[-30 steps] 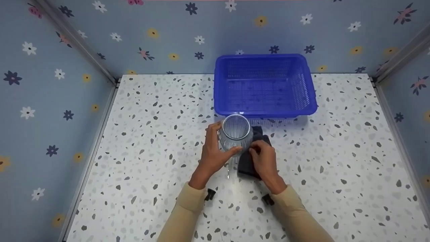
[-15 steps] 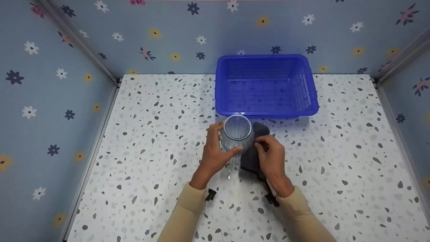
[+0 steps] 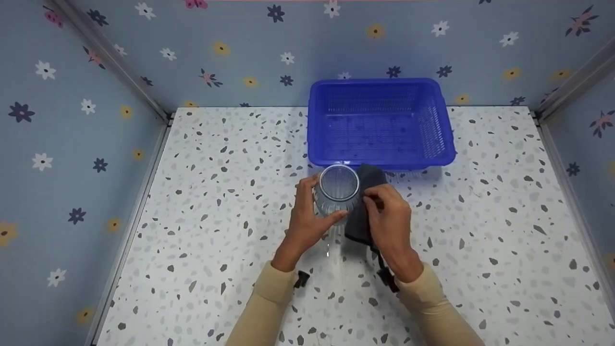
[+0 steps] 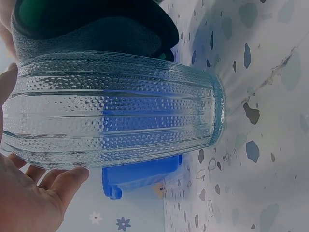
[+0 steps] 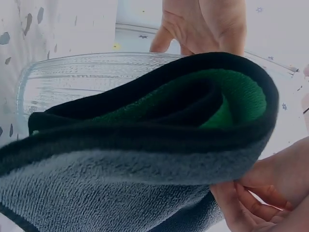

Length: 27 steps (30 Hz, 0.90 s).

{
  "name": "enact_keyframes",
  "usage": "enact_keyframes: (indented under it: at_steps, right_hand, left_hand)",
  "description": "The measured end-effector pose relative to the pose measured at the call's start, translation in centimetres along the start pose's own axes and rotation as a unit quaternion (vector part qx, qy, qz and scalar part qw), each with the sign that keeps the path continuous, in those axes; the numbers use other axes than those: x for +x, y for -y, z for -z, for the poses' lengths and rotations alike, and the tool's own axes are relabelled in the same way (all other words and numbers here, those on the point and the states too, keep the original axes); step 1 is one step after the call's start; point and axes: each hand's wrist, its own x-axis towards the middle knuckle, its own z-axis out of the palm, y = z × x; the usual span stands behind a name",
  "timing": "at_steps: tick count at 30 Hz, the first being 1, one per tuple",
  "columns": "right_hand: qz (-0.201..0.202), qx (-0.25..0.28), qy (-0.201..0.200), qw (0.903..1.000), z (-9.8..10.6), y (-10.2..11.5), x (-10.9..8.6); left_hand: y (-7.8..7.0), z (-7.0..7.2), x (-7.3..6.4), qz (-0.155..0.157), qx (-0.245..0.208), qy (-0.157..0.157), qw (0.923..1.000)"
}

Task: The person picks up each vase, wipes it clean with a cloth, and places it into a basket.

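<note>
Dark cloth (image 3: 359,220) shifting farther; right hand (image 3: 391,218) pinching it, left hand (image 3: 306,220) curving wide round upright glass vase (image 3: 338,203), near side of blue basket (image 3: 384,163). Seemingly wiping; next move probably needing steady vase.

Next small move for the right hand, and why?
Probably press the folded cloth against the glass vase's right side and stroke along it. The left hand grips the vase, so it should be steadied, and the right hand pinches the cloth close beside the ribbed glass; whether they touch is unclear.
</note>
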Motion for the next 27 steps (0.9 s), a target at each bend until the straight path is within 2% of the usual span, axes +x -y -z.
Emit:
enact_keyframes:
  at_steps: [5, 13, 20, 27]
  right_hand:
    - [-0.005, 0.003, 0.002, 1.0000, -0.1, -0.1, 0.0]
    - [-0.020, 0.005, 0.013, 0.9997, -0.3, -1.0, -0.6]
    - [-0.039, 0.000, 0.031, 0.9987, -1.6, -3.4, -1.9]
    - [-0.083, -0.031, 0.081, 0.9928, -3.6, -6.2, -3.1]
  left_hand:
    - [0.0, 0.1, 0.0, 0.002, -0.007, 0.002, 1.0000]
    - [0.2, 0.0, 0.1, -0.012, -0.011, -0.006, 0.9998]
    - [0.2, -0.1, 0.1, -0.013, 0.000, -0.010, 0.9999]
    - [0.2, -0.2, 0.1, -0.011, -0.004, -0.004, 0.9999]
